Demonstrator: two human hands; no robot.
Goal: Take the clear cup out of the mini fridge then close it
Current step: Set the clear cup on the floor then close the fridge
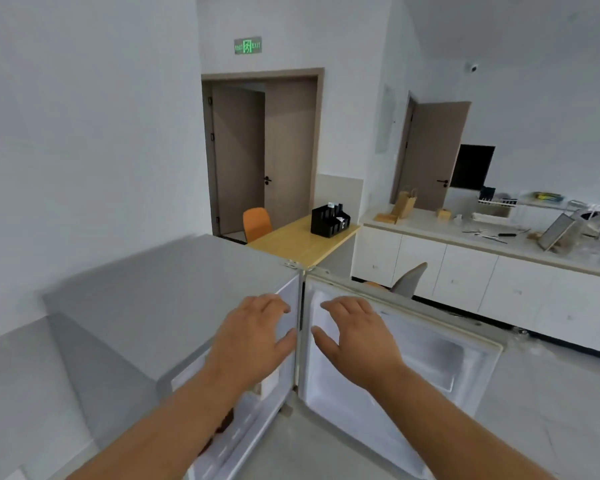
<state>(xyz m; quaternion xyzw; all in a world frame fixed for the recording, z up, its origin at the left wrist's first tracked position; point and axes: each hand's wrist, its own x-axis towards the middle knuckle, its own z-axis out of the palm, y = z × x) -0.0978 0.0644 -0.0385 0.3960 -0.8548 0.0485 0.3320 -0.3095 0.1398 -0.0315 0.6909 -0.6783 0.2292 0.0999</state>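
A grey mini fridge (160, 299) stands low in front of me, seen from above. Its door (430, 358) is swung wide open to the right, showing the white inner liner. My left hand (257, 337) hovers in front of the fridge's open compartment, fingers spread and holding nothing. My right hand (357, 337) hovers in front of the door's inner face near the hinge, fingers also spread and empty. My left forearm hides most of the fridge's interior. No clear cup shows in this view.
Behind the fridge stands a wooden table (302, 240) with a black organiser (329, 220) and an orange chair (256, 223). A white counter (482, 244) with clutter runs along the right. A grey chair (409, 282) sits behind the fridge door.
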